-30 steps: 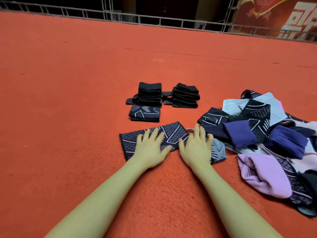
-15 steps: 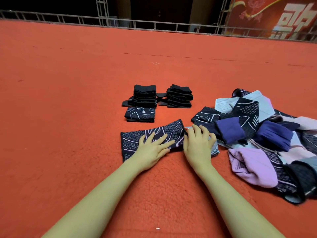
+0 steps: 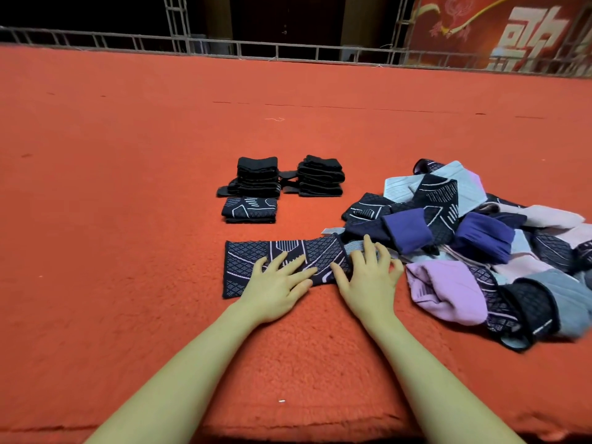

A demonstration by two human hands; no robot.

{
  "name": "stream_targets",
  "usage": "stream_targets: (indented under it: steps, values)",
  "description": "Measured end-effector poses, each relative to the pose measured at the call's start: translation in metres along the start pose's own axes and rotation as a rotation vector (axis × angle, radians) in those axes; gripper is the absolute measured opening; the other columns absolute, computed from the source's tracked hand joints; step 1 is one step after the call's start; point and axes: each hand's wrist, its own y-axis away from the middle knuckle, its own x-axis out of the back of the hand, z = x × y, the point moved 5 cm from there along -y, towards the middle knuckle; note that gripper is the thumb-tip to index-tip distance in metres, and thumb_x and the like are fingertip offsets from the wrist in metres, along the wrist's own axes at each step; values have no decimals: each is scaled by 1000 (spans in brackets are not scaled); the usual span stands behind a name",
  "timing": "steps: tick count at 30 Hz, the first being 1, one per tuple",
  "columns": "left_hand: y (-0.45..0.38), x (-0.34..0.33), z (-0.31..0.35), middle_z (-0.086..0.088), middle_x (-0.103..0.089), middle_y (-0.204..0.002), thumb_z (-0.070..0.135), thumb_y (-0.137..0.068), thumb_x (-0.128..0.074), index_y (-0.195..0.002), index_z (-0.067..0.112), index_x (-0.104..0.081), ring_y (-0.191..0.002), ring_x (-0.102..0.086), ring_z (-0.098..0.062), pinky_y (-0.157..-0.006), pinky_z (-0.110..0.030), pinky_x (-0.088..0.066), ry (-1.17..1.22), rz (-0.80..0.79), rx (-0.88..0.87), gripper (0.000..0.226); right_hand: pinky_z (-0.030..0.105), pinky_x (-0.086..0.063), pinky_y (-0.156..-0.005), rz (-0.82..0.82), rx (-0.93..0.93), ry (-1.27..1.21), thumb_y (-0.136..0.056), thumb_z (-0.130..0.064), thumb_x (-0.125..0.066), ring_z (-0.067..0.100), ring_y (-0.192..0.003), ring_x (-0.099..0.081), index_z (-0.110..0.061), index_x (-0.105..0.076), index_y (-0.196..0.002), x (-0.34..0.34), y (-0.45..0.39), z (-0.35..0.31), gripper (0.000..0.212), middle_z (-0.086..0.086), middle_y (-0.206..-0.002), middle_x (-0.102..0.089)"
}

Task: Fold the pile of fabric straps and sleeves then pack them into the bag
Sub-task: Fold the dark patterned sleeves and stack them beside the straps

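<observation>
Dark navy knit sleeve with pale diamond and line pattern [image 3: 282,256]: spread flat on the red-orange carpet [image 3: 128,219], lengthwise left to right, its right end reaching the edge of the loose pile. Left hand [image 3: 278,288]: palm down on the sleeve's near middle, fingers straight and spread, pressing the fabric flat. Right hand [image 3: 368,280]: just beside the left, resting on the sleeve's right end, fingers slightly bent over a grey ribbed cuff [image 3: 355,246] there; whether pinching it or merely pressing, cannot tell. Unfolded heap of sleeves in navy, purple, lilac, pink and pale grey [image 3: 474,238]: to the right, touching the sleeve's end, pieces overlapping at all angles. Folded navy patterned sleeve [image 3: 250,209]: lying alone beyond the flat one, well apart from the heap. Two neat stacks of folded black straps [image 3: 258,176] and [image 3: 320,176]: side by side just behind that folded piece, loose strap ends poking out at their bases. Metal truss railing [image 3: 288,49]: along the far carpet edge. Red banner with large white characters [image 3: 512,30]: at the upper right.
</observation>
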Motion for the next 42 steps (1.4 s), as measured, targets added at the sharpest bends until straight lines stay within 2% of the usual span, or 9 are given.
stream_targets:
  steps: [6,10,15,26,29,32,35,40,42]
  values:
    - [1,-1,1,14,-13,-158,50,-101,-20,-147,45,-23,-147,-4,-14,-117,-42,0,-18,73,59,46,42,-21,-87,-7,54,-119,-67,-34,-82,26,-114,-35,-9,-64,-85,-8,-2,0,36,19,-127,-58]
    - [4,-2,-4,9,-11,-159,54,-100,-19,-149,41,-21,-147,-3,-20,-118,-43,-2,-52,100,182,51,38,-23,-88,85,54,-210,-79,-39,-49,24,-113,-40,-13,-61,-83,2,-2,-7,29,9,-121,-61]
    - [3,0,-9,8,-9,-160,54,-99,-20,-150,42,-17,-147,-2,-21,-117,-43,0,-21,57,222,52,36,-23,-88,160,108,-290,-80,-33,-47,20,-115,-45,-14,-60,-81,14,-4,-32,23,6,-121,-63]
    - [16,12,-59,-7,-35,-152,39,-99,-30,-140,18,-45,-137,-31,-32,-108,-45,-23,-169,289,432,49,37,-18,-95,-219,452,-337,-88,-38,-39,26,-112,-62,-18,-62,-90,-12,-6,-88,31,6,-115,-67]
    - [23,11,-61,-21,-61,-123,32,-81,-57,-110,1,-67,-107,-58,-40,-88,-46,-43,-184,478,477,43,36,-12,-101,-327,493,-358,-94,-39,-34,26,-126,-51,-16,-61,-100,-18,-2,-94,37,6,-125,-62]
    - [28,13,-62,-24,-63,-116,21,-68,-77,-104,-2,-67,-102,-60,-41,-86,-44,-35,-197,509,548,45,32,-8,-105,-379,485,-412,-95,-40,-34,21,-137,-38,-15,-59,-107,-21,-1,-96,37,5,-135,-55]
    - [30,12,-62,-22,-64,-109,23,-66,-77,-97,-2,-67,-99,-60,-39,-83,-44,-29,-219,494,597,42,32,-4,-109,-435,487,-418,-91,-55,-20,15,-141,-30,-20,-56,-106,-23,2,-100,52,2,-144,-47]
    - [37,3,-67,-28,-58,-120,32,-73,-69,-104,-9,-64,-111,-53,-43,-92,-47,-31,-169,480,691,51,24,0,-106,-482,410,-445,-99,-26,-32,9,-142,-25,-19,-48,-128,-21,-4,-87,33,-9,-146,-42]
    - [39,1,-70,-30,-57,-120,31,-76,-70,-99,-8,-65,-112,-51,-45,-93,-49,-35,-106,483,697,46,32,2,-112,-486,403,-299,-95,-40,-21,17,-146,-12,-20,-38,-142,-24,-1,-86,53,-6,-156,-27]
